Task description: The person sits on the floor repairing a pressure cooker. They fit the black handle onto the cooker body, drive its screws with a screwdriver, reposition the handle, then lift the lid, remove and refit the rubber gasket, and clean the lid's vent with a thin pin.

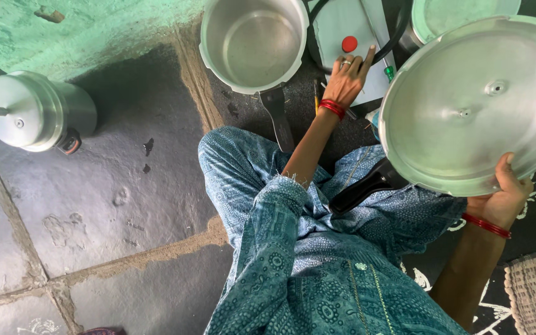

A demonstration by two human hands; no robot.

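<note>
On dark stone floor (125,205), far edge painted green. Right hand (504,195) grips pressure cooker lid (473,105); left hand (348,77) open, fingertips on black gasket (386,46).

- Cooker lid (473,105): dull brushed metal, black plastic handle.
- Open pot (252,40): smooth matt metal.
- Floor (94,205): rough stone.
- Mat (535,294): coarse woven fibre.
</note>
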